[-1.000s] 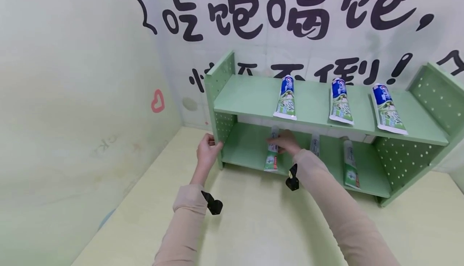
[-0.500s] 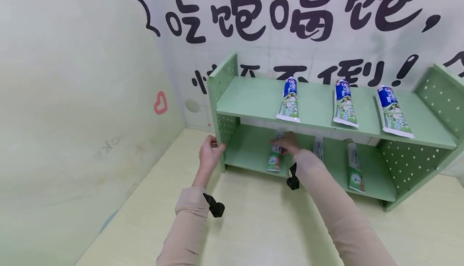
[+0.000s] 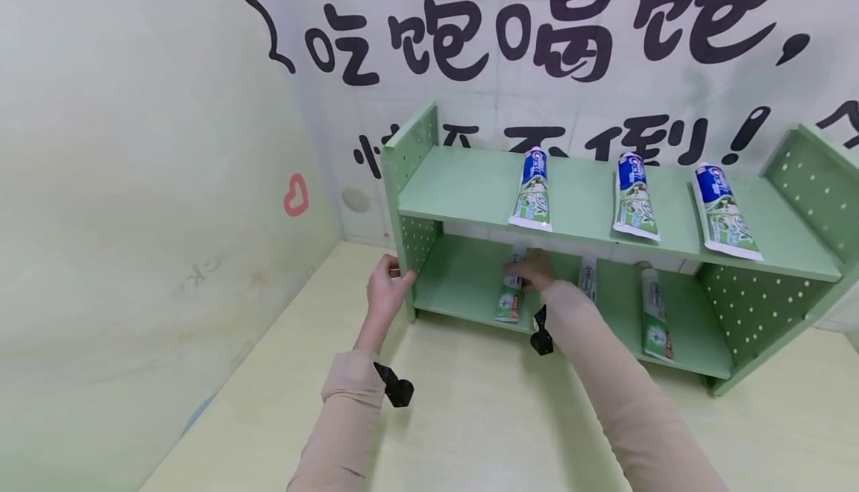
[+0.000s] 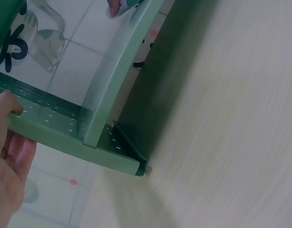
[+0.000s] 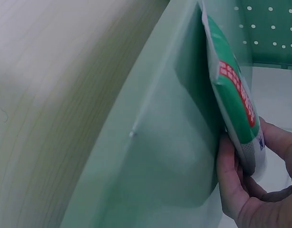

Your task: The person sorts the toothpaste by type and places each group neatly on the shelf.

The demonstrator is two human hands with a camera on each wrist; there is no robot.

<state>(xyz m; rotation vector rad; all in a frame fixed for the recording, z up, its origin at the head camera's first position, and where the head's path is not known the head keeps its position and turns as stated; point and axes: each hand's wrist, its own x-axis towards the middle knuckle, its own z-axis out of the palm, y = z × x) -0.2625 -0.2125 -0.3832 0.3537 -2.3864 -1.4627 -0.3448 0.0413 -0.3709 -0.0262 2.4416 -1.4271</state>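
On the lower board of a green two-tier shelf (image 3: 456,268), my right hand (image 3: 537,268) grips a white and green toothpaste tube (image 3: 508,302). Seen from the right wrist, the thumb and fingers of that right hand (image 5: 260,190) are on opposite sides of the tube (image 5: 236,104), whose flat end lies near the board's front edge. My left hand (image 3: 388,287) holds the shelf's left side panel (image 3: 403,201). In the left wrist view, the thumb of the left hand (image 4: 8,166) is over the panel's inner face, with fingers behind it.
Right of my right hand lie two similar tubes, one partly behind the sleeve (image 3: 587,279) and another farther right (image 3: 655,313). Three blue and green toothpaste tubes, the middle one (image 3: 634,197) among them, lie on the upper board. The shelf stands on a pale table (image 3: 463,417) against a lettered wall.
The head view has shifted slightly. My right hand stays on the toothpaste tube, which has barely moved, and my left hand keeps its hold on the side panel.
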